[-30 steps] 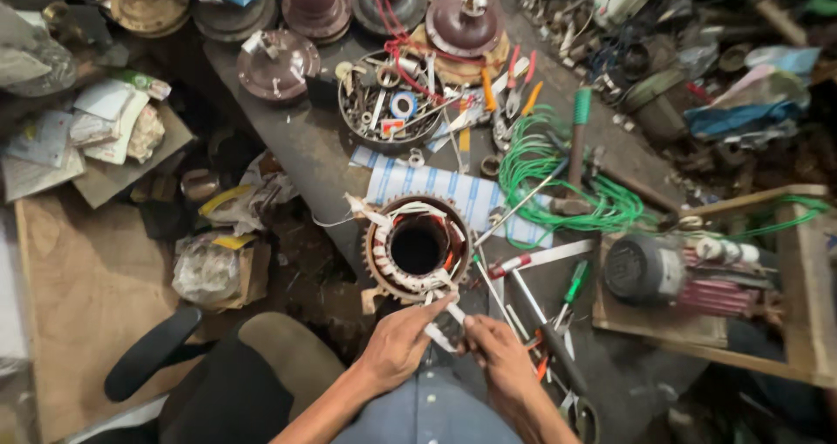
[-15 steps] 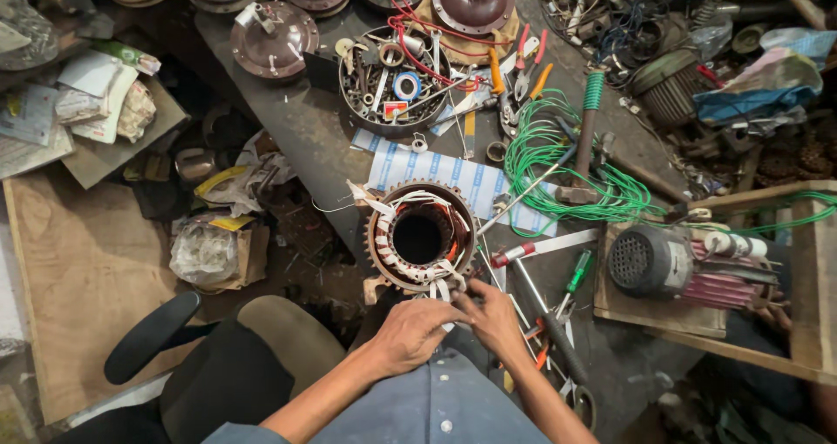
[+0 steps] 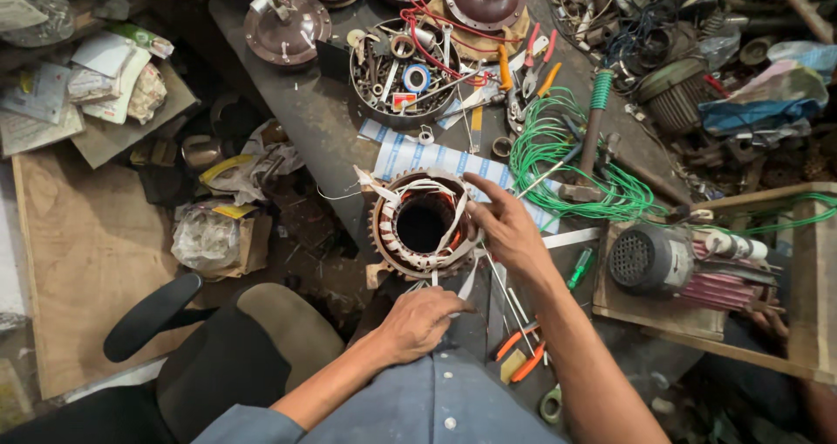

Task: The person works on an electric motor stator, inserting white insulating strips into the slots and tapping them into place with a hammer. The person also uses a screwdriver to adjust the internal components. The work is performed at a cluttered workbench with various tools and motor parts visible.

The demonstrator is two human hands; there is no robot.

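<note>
Copper wire and white tape wrap the round motor ring (image 3: 425,224), which sits at the near edge of the dark workbench (image 3: 296,112), close to the person's lap. Its hole points straight up at the camera, so it lies flat like a doughnut.

The right hand (image 3: 506,230) is on the ring's right side. Its fingers are spread and partly bent, and the tips touch the rim. It is not gripping anything that I can see.

The left hand (image 3: 421,320) is lower, just below the ring's near side. Its fingers are curled, and they seem to pinch a thin white strip (image 3: 466,283) that comes off the ring. I cannot tell how tight the hold is.

So the ring lies up and away from the left hand, and just to the left of the right hand. The right hand is the closer one.

A striped cloth (image 3: 436,158) lies under the far side of the ring. Green wire (image 3: 558,152) is piled to the right, near a hammer (image 3: 591,130). A round tray of small parts (image 3: 405,73) sits farther back.
</note>
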